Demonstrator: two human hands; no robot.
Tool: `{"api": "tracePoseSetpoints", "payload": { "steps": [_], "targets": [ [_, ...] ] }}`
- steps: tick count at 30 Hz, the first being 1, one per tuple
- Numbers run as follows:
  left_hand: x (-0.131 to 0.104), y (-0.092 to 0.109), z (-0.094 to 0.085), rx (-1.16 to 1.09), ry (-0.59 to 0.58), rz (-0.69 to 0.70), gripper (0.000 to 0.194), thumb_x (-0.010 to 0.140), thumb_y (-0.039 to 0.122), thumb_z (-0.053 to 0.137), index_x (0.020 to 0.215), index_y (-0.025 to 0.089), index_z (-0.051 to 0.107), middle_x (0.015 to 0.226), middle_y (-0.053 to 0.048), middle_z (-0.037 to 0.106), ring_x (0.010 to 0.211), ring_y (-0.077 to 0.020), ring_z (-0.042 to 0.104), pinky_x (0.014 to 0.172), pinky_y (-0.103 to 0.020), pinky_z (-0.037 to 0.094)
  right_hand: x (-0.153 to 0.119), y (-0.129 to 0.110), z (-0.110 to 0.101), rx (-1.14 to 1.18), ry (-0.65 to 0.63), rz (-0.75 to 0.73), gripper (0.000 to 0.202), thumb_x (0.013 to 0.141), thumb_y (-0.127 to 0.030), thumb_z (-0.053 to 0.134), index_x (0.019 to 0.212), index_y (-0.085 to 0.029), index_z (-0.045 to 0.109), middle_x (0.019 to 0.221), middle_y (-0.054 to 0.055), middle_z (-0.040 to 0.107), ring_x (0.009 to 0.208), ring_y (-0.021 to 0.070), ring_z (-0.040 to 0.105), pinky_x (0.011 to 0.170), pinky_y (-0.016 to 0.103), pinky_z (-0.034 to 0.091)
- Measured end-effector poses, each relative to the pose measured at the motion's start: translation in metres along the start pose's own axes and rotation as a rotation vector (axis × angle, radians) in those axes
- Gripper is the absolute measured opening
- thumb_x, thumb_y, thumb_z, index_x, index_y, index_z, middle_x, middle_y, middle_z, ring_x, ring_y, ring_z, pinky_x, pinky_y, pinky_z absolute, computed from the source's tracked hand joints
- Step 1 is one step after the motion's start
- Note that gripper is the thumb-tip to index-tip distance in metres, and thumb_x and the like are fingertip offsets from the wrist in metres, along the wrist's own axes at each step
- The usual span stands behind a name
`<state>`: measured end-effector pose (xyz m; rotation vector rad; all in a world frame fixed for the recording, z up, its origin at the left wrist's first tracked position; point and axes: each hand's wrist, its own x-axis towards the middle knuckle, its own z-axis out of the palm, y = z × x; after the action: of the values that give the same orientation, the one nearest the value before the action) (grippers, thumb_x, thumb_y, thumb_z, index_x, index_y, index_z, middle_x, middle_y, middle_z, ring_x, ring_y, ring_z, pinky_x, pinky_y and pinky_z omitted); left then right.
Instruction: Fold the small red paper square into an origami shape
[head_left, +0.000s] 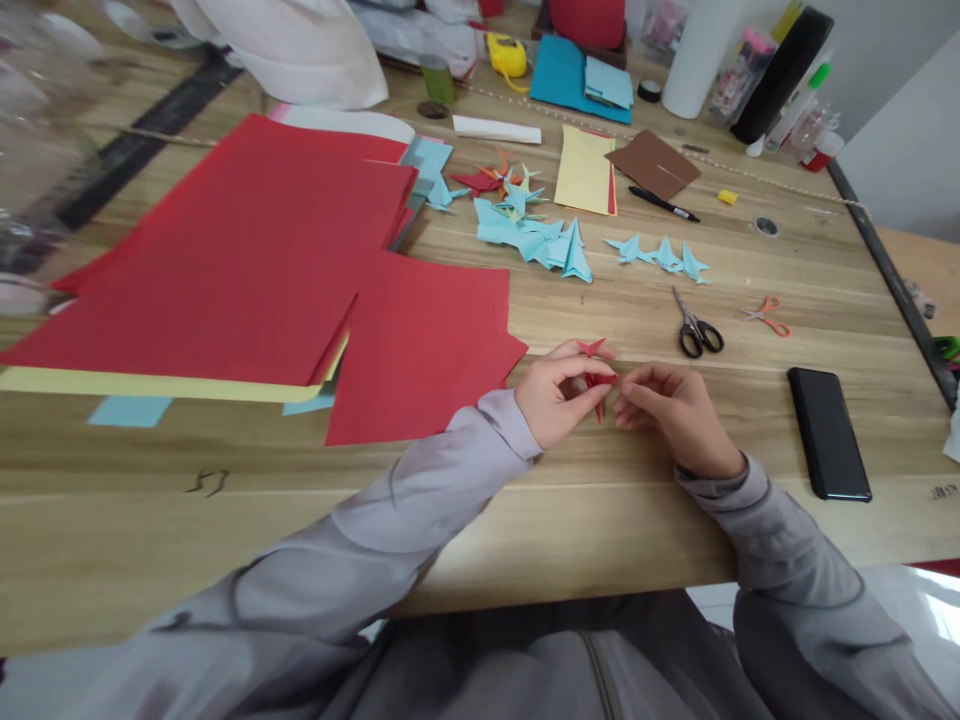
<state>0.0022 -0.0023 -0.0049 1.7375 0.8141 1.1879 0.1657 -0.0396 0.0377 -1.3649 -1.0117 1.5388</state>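
1. Left hand [556, 395] resting on the wooden table [570, 520], fingers curled and pinching a small red folded paper figure [596, 372] from its left side.
2. Right hand [667, 405] just beside it, fingertips pressed together on the right side of the same figure (thumb mostly hidden behind the fingers).
3. Red figure held between both hands, just above the tabletop near the front middle of the table; one pointed tip showing above the left fingers, another pointing down between the hands.
4. Loose red sheet [420, 345] lying flat just left of the left hand, its corner close to the wrist.
5. Large stack of red paper [240, 260] farther left, with a yellow sheet [150, 385] and light blue scraps peeking out beneath.
6. Black-handled scissors [696, 328] lying beyond the right hand, near but not touching; small orange-handled scissors [766, 315] farther right.
7. Black phone [829, 432] flat and face-down or dark (cannot tell which) well to the right of the right hand.
8. Cluster of light blue folded figures [540, 238] in the middle of the table, three more [660, 253] in a row to their right.
9. Yellow paper [583, 170], brown card [652, 163] and a black pen [664, 205] toward the far side.
10. Grey sleeves covering both forearms to the wrists.
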Motion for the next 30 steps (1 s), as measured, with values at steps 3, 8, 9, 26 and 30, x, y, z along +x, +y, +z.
{"api": "tracePoseSetpoints", "payload": {
  "steps": [3, 8, 9, 26, 30],
  "targets": [
    [0.0004, -0.0003, -0.0006, 0.006, 0.021, 0.031, 0.011, 0.077, 0.014, 0.065, 0.085, 0.016, 0.071, 0.103, -0.011, 0.07, 0.089, -0.0173, 0.066, 0.066, -0.028, 0.056, 0.0009, -0.0006, -0.0026, 0.169, -0.084, 0.184, 0.018, 0.07, -0.032, 0.071, 0.07, -0.014, 0.066, 0.06, 0.002, 0.07, 0.047, 0.0102, 0.063, 0.044, 0.017, 0.048],
    [0.0012, -0.0012, -0.0012, 0.035, 0.015, 0.128, 0.013, 0.078, 0.012, 0.064, 0.086, 0.017, 0.072, 0.102, -0.01, 0.071, 0.091, -0.0169, 0.068, 0.071, -0.029, 0.058, 0.0029, -0.0003, -0.0039, 0.326, -0.197, 0.341, 0.018, 0.075, -0.028, 0.067, 0.074, -0.011, 0.07, 0.059, 0.003, 0.07, 0.046, 0.009, 0.064, 0.045, 0.015, 0.05],
    [0.0012, -0.0016, -0.0013, 0.049, 0.013, 0.15, 0.013, 0.079, 0.011, 0.064, 0.086, 0.018, 0.072, 0.101, -0.009, 0.072, 0.09, -0.0164, 0.068, 0.073, -0.03, 0.058, 0.0032, 0.0, -0.0041, 0.347, -0.214, 0.361, 0.018, 0.076, -0.028, 0.065, 0.075, -0.011, 0.07, 0.06, 0.003, 0.07, 0.047, 0.0087, 0.063, 0.045, 0.015, 0.05],
    [-0.0001, -0.0024, 0.0008, 0.078, 0.043, 0.215, 0.015, 0.078, 0.009, 0.063, 0.087, 0.017, 0.072, 0.097, -0.01, 0.073, 0.085, -0.015, 0.069, 0.068, -0.025, 0.058, 0.0016, 0.0038, -0.0018, 0.278, -0.196, 0.128, 0.019, 0.073, -0.032, 0.074, 0.072, -0.016, 0.064, 0.063, 0.0, 0.068, 0.049, 0.0078, 0.062, 0.047, 0.016, 0.048],
    [-0.0009, -0.0002, 0.0004, 0.098, 0.021, 0.18, 0.015, 0.077, 0.01, 0.064, 0.088, 0.016, 0.072, 0.097, -0.009, 0.072, 0.071, -0.011, 0.067, 0.059, -0.022, 0.056, 0.0017, 0.0061, -0.0014, 0.092, -0.14, -0.056, 0.021, 0.077, -0.036, 0.07, 0.071, -0.016, 0.063, 0.063, 0.0, 0.067, 0.05, 0.0076, 0.06, 0.051, 0.019, 0.048]
  ]
}}
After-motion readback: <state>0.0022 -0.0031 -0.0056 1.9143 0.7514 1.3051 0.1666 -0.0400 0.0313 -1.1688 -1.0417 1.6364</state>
